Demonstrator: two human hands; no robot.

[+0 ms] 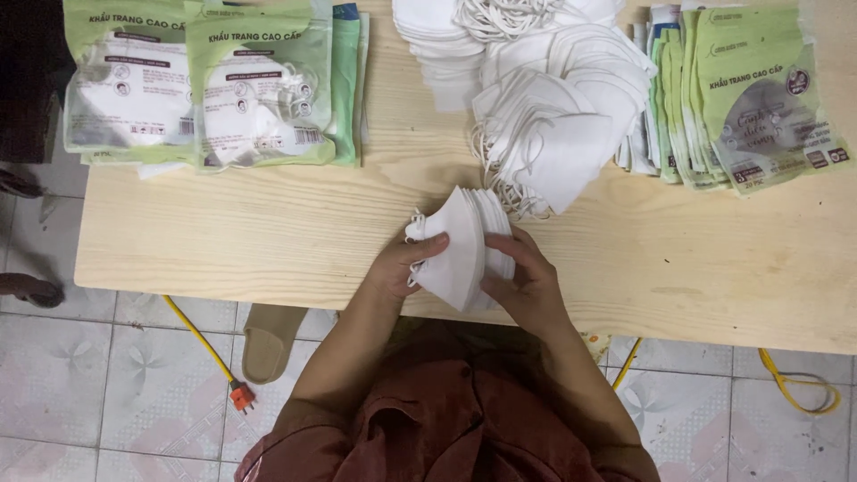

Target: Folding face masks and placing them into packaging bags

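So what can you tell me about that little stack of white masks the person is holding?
The small stack of folded white fabric face masks stands on edge over the near side of the pale wooden table, fanned slightly. Thin white elastic ear loops curl out at its left. The masks look soft and clean. The left hand pinches one side and the right hand the other.

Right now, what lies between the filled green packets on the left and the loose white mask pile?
In the head view, only bare wooden table lies between the filled packets and the mask pile.

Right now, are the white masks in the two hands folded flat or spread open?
Folded flat. The white masks form one tight stack with edges aligned, pinched between left hand and right hand.
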